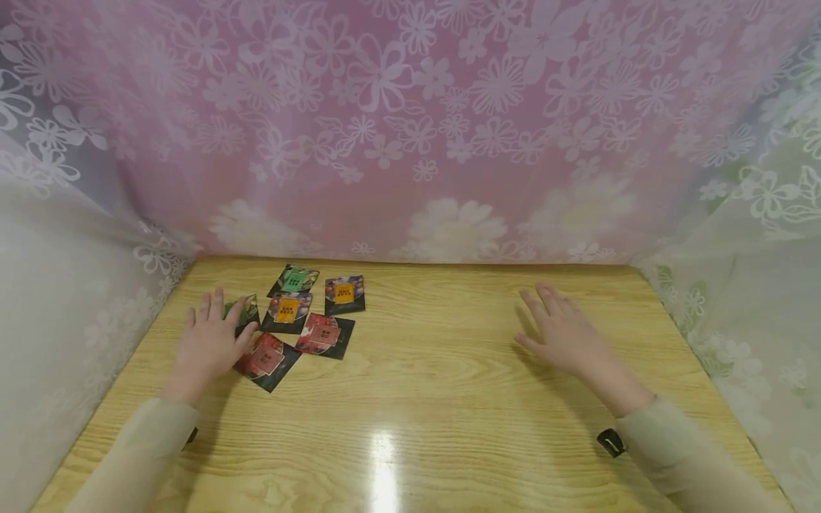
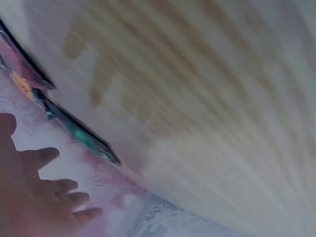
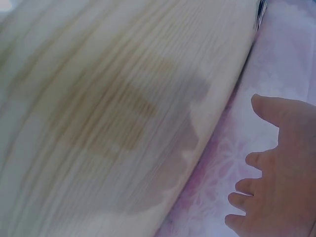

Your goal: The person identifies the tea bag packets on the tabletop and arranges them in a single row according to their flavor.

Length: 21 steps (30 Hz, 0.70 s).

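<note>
Several small flat packets lie grouped on the left part of the table. In the head view these are a green packet [image 1: 293,281] at the back, two with orange labels, one purple packet [image 1: 344,294] and one packet [image 1: 286,311] beside it, then a red packet [image 1: 325,335] and another red packet [image 1: 266,360] nearer the front. My left hand [image 1: 208,338] is spread over the left edge of the group, partly covering a dark green packet [image 1: 246,313]; the left wrist view shows its fingers apart and above the table. My right hand [image 1: 564,331] hovers over bare wood, fingers spread, holding nothing.
The wooden table [image 1: 449,385] ends at a pink flowered curtain [image 1: 417,142] at the back. Pale flowered cloth hangs along both sides. A dark strap piece [image 1: 611,442] shows beneath the right sleeve.
</note>
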Tool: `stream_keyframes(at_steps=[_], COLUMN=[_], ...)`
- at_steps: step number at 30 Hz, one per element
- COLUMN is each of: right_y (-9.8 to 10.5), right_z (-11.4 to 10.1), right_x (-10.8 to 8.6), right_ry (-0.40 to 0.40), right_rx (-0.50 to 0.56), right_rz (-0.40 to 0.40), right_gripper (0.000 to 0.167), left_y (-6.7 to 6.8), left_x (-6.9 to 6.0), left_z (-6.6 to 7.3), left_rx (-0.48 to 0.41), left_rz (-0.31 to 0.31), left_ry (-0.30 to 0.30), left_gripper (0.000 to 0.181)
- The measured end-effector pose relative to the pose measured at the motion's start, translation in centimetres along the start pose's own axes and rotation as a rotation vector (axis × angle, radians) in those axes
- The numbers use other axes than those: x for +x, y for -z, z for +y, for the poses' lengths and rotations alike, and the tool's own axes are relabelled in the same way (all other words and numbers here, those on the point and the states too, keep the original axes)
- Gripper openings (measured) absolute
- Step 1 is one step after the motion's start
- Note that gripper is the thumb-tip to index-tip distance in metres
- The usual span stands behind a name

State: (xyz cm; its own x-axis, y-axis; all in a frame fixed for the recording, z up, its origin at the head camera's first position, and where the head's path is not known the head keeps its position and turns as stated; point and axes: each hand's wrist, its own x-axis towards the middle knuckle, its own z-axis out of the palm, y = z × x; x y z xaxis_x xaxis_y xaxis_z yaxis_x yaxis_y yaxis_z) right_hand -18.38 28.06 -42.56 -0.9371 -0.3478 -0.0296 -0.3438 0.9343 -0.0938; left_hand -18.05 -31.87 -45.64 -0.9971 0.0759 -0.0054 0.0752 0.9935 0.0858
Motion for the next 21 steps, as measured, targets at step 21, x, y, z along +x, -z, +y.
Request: stream_keyframes(at_steps=[21], right_y=[-1.1], right_z=[-9.6], right_x=[4.6], right_ry=[0.266], right_rx=[0.037], right_rz=[-0.007], right_gripper=[0.087], left_y=[-1.0], left_x=[1.6], left_z=[-2.3], left_rx=[-0.005], left_rz=[-0.129], left_ry=[-0.156], left_gripper=[0.062])
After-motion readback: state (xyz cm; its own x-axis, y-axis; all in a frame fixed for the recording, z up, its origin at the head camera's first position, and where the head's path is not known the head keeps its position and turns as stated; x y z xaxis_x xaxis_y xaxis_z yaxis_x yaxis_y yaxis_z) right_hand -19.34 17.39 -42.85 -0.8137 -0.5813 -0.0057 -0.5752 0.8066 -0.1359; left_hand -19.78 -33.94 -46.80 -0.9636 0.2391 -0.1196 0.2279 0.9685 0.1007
